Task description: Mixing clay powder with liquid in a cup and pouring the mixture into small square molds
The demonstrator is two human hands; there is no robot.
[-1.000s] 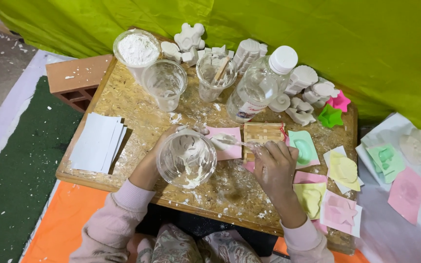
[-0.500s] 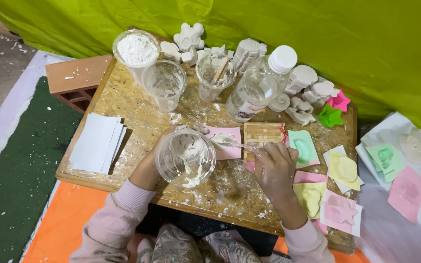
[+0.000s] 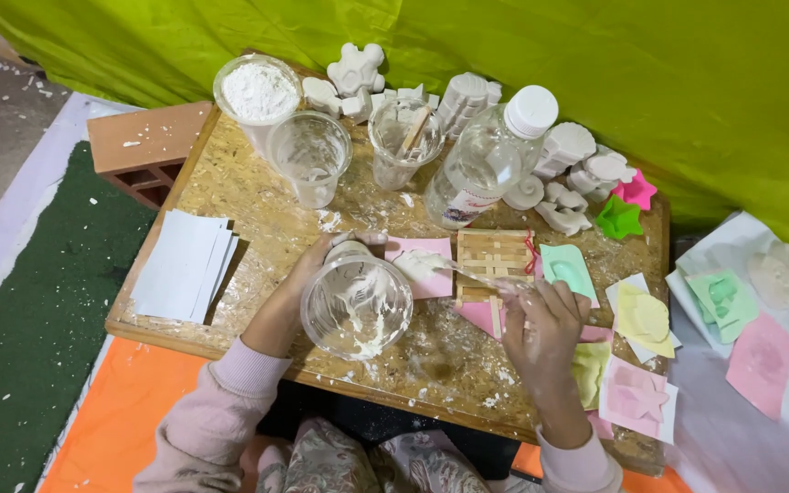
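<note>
My left hand grips a clear plastic cup smeared inside with white plaster, tilted toward me above the wooden board. My right hand holds a thin stick whose tip rests in white plaster on a pink mould. A small raft of wooden sticks lies between the pink mould and my right hand.
At the back stand a cup of white powder, an empty cup, a cup with a stick, a clear bottle and white plaster casts. White cards lie left; coloured moulds right. A brick sits at the far left.
The cup has shifted slightly in my left hand. My right hand keeps the stick at the pink mould, moved only a little.
</note>
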